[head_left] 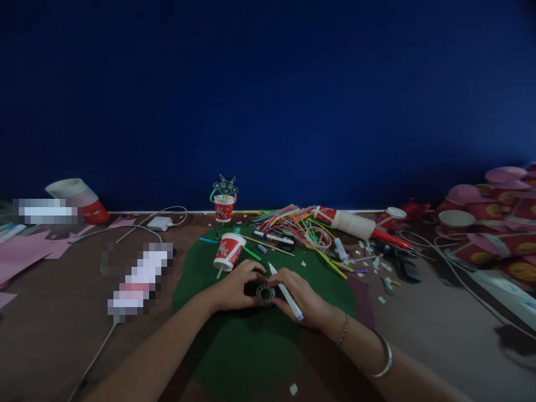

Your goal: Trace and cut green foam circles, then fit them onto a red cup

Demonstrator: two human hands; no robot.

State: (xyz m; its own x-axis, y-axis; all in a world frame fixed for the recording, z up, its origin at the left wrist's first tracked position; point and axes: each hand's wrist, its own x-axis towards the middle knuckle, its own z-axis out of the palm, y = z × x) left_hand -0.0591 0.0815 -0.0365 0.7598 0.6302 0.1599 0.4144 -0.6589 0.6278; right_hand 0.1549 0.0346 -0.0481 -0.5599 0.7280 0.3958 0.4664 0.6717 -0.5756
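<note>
My left hand (235, 288) curls over a small black piece with a pale ring on it (265, 292), which lies on a round dark green sheet (251, 346). My right hand (302, 298) holds a white marker (285, 291) in a writing grip, tip pointing away, and its fingers also touch the black piece from the right. A red paper cup (228, 252) lies tilted on the sheet just beyond my left hand.
A heap of coloured straws (288, 220), a stack of paper cups on its side (347, 222), scissors (397, 262) and paper scraps lie to the right. A decorated cup (224, 205) stands by the blue wall. Cables (138, 229) and pink paper (20, 251) lie on the left.
</note>
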